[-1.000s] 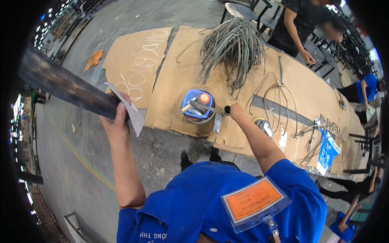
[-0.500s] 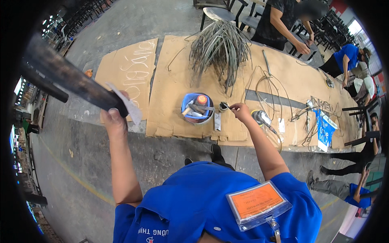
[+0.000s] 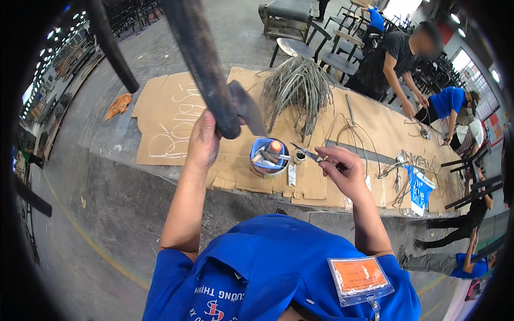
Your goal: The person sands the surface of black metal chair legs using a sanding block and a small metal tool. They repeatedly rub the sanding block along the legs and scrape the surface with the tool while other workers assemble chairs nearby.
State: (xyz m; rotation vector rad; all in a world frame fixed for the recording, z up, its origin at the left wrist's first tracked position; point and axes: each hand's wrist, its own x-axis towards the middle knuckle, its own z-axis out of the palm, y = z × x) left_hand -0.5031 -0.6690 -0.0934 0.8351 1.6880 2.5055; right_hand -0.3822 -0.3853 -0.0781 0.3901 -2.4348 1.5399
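Note:
My left hand (image 3: 203,142) is closed round the end of a long, dark, round-edged chair leg (image 3: 199,64), which slants up past the cardboard. A bent grey sheet like sandpaper (image 3: 247,109) sticks out beside the leg's end; its hold in my left hand is partly hidden. My right hand (image 3: 342,170) grips a thin knife-like tool (image 3: 307,151), its narrow blade pointing left. Just under that blade is a small open jar (image 3: 300,157) with dark contents. Left of the jar stands a blue tub (image 3: 256,151) with several tools and a red-capped bottle.
Cardboard (image 3: 160,115) covers the worktable. A heap of grey wires (image 3: 297,88) lies at the back, with loose cables (image 3: 350,125) and a blue bag (image 3: 420,187) to the right. Co-workers stand along the far and right sides; dark chairs (image 3: 342,59) stand behind.
My left hand and the chair leg have moved right, nearer the tub. My right hand has lifted the tool away from the jar, and its blade now shows. The view has shifted.

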